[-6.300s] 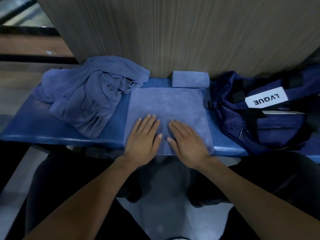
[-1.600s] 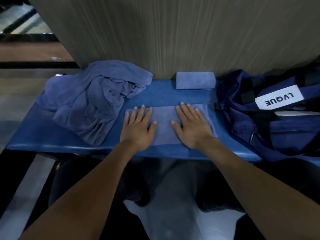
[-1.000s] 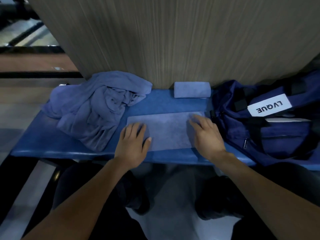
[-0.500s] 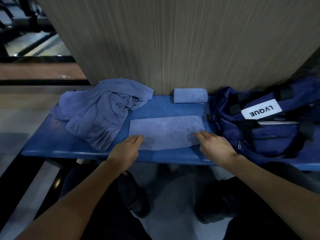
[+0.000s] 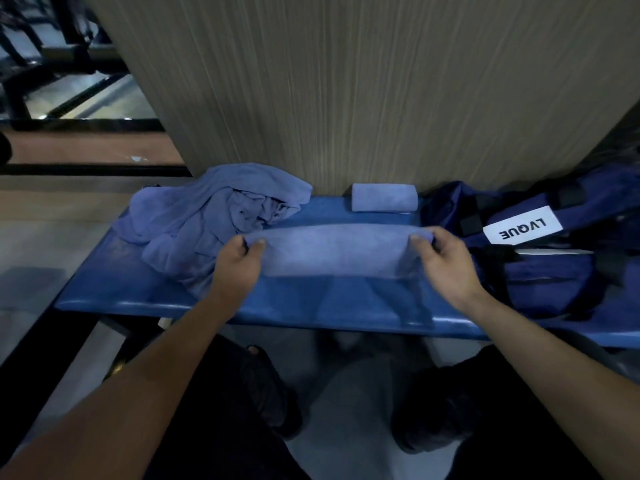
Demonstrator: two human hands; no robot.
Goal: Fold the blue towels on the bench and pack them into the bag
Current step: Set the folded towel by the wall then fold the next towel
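Observation:
A folded light-blue towel (image 5: 332, 251) is stretched out as a long strip just above the blue bench (image 5: 114, 285). My left hand (image 5: 237, 268) pinches its left end and my right hand (image 5: 446, 265) pinches its right end. The strip's far edge curls over between my hands. A heap of unfolded blue towels (image 5: 214, 220) lies on the bench's left part, touching my left hand's side. One small folded towel (image 5: 383, 198) rests against the wall at the back. The dark blue bag (image 5: 540, 258) with a white LVQUE label sits on the bench's right end.
A wood-grain wall panel (image 5: 346, 91) rises directly behind the bench. Tiled floor and dark metal frames lie to the left. My knees in dark trousers are under the bench's front edge.
The towel lay flat with my hands at its near corners. Now both hands have lifted its ends and carried the near edge toward the wall, making a narrower strip.

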